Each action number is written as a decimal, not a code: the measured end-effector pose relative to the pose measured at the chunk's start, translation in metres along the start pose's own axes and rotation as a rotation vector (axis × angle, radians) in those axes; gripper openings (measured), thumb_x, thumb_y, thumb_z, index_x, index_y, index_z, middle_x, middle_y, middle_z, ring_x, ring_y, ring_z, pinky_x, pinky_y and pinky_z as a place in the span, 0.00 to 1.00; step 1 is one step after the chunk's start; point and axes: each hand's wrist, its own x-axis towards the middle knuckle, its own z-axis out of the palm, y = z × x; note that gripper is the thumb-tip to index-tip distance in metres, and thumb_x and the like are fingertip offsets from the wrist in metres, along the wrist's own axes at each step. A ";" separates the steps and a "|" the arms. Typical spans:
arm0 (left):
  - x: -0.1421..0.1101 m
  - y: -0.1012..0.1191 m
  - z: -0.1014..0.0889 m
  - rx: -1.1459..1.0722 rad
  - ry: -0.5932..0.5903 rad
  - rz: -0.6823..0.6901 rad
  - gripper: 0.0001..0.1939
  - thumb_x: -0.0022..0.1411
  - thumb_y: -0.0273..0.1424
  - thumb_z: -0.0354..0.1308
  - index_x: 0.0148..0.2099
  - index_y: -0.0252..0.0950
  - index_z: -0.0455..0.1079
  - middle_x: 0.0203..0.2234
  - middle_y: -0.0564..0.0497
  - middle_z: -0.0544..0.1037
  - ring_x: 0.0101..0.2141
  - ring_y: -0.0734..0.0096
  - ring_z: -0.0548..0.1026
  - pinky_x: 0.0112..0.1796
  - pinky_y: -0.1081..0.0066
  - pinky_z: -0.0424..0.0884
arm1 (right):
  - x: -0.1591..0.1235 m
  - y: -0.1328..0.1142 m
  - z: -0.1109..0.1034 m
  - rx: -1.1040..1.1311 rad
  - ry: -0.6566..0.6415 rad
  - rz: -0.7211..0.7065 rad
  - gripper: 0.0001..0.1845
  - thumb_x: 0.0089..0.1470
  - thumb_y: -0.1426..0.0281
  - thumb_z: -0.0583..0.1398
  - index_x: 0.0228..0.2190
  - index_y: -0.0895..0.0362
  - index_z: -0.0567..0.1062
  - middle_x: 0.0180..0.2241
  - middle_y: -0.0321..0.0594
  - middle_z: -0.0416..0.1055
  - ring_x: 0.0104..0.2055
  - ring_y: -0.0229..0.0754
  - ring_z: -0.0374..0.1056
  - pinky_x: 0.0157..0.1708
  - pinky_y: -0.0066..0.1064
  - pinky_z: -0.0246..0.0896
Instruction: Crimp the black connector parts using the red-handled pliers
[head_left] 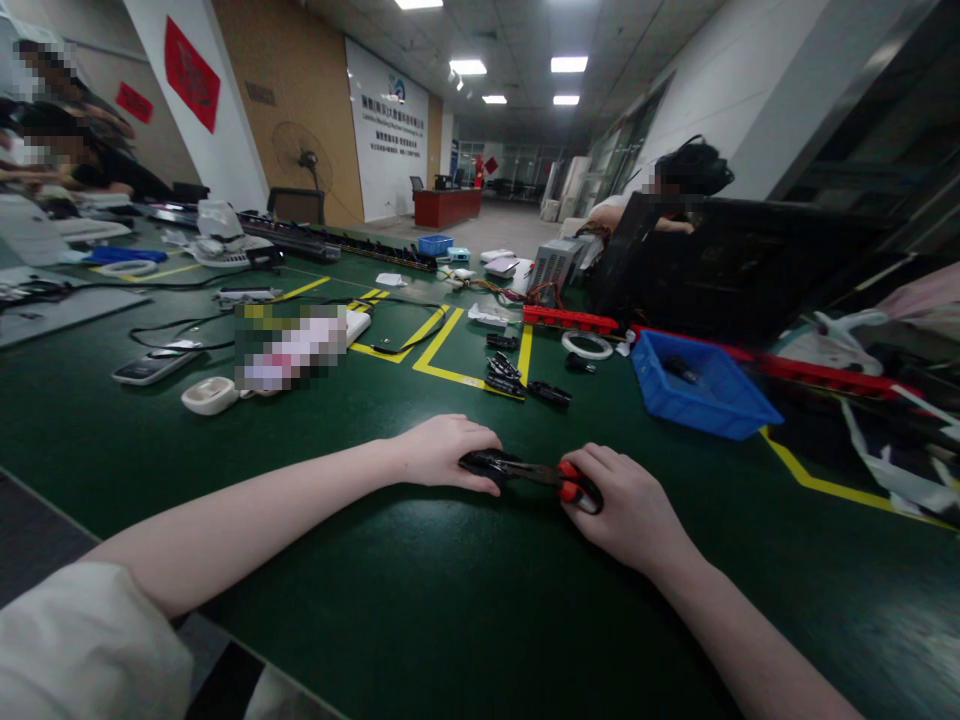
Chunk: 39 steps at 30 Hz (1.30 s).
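Note:
My right hand [626, 505] is closed round the red and black handles of a pair of scissors [536, 472], whose blades point left. Between the thumb and fingers of my left hand [450, 452] is a black bundle [487, 463], seemingly a coiled cable. The blades reach the bundle's right end; whether they touch or cut it I cannot tell. Just beyond my hands, several similar black bundles [504, 368] lie by a yellow tape corner on the green table [420, 620].
A blue tray [701, 395] with a black item inside stands at the right. A white tape ring [587, 346] lies behind the bundles. Farther left are a white earbud case [210, 396], a grey device [156, 364] and a black cable [180, 322]. People sit at the far sides.

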 end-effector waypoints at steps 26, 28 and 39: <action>-0.001 0.000 -0.003 -0.130 0.009 -0.122 0.23 0.59 0.48 0.61 0.46 0.36 0.67 0.36 0.49 0.77 0.34 0.66 0.74 0.32 0.72 0.63 | -0.001 0.001 -0.002 0.061 -0.004 0.043 0.11 0.50 0.69 0.58 0.38 0.54 0.72 0.36 0.42 0.73 0.36 0.45 0.68 0.35 0.36 0.63; -0.001 0.001 -0.003 -0.141 0.013 -0.130 0.23 0.59 0.47 0.62 0.48 0.37 0.66 0.38 0.49 0.77 0.35 0.65 0.75 0.33 0.72 0.64 | 0.000 0.000 -0.002 0.056 -0.003 0.038 0.11 0.50 0.69 0.59 0.38 0.54 0.73 0.37 0.42 0.73 0.36 0.45 0.68 0.35 0.36 0.63; -0.001 0.000 -0.002 -0.135 -0.025 -0.131 0.24 0.59 0.48 0.61 0.50 0.37 0.65 0.38 0.49 0.77 0.35 0.65 0.75 0.33 0.72 0.64 | -0.001 0.000 -0.002 0.048 -0.008 0.041 0.12 0.50 0.69 0.59 0.38 0.55 0.72 0.37 0.42 0.73 0.37 0.45 0.68 0.35 0.36 0.63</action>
